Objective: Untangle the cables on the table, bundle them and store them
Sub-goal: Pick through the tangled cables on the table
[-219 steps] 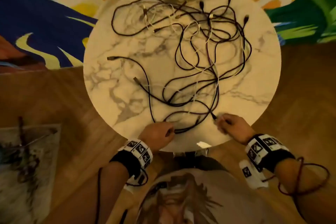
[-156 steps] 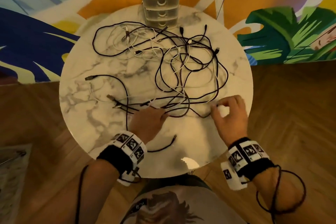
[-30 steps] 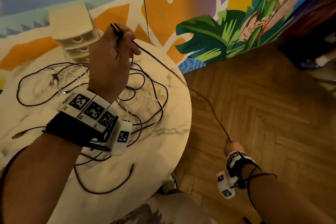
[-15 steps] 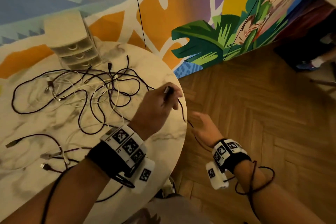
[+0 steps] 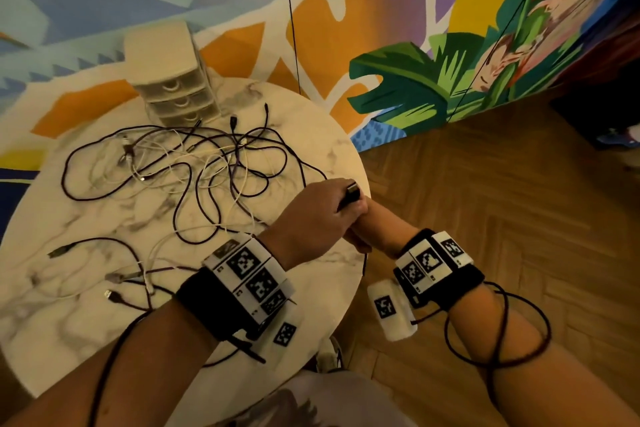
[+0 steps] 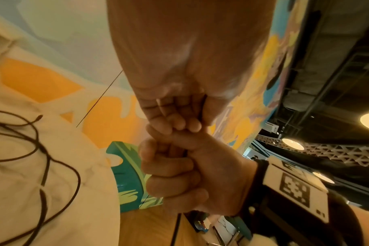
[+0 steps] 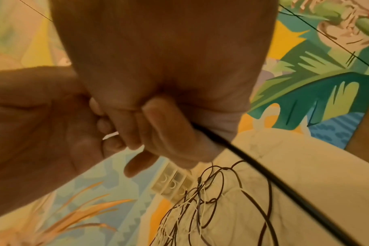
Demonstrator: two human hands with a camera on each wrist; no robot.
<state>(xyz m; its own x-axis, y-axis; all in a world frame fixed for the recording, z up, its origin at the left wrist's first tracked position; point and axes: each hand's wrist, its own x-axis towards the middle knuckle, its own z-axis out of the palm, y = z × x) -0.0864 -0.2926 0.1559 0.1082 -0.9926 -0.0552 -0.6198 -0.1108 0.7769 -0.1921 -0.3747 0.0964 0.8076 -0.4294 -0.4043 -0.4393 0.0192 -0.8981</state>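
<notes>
A tangle of black and white cables (image 5: 207, 166) lies on the round marble table (image 5: 52, 322). My left hand (image 5: 325, 211) hovers over the table's right edge and grips one black cable near its plug (image 5: 351, 192), which sticks out above the knuckles. My right hand (image 5: 367, 229) is tucked right under it, mostly hidden, touching it. In the left wrist view the right hand (image 6: 179, 169) is a fist round the same cable, which hangs down (image 6: 176, 229). In the right wrist view the black cable (image 7: 242, 158) leaves the curled right fingers (image 7: 158, 133) next to the left hand (image 7: 32, 124).
A small beige drawer unit (image 5: 173, 80) stands at the table's far edge. Loose plugs (image 5: 114, 295) lie at the table's near left. Wooden floor (image 5: 485, 201) spreads to the right, below a painted wall. A thin dark cord (image 5: 498, 333) loops round my right forearm.
My left hand came down from high over the table to its right edge, keeping the plug end. My right hand rose from near the floor and now meets the left, gripping the same cable.
</notes>
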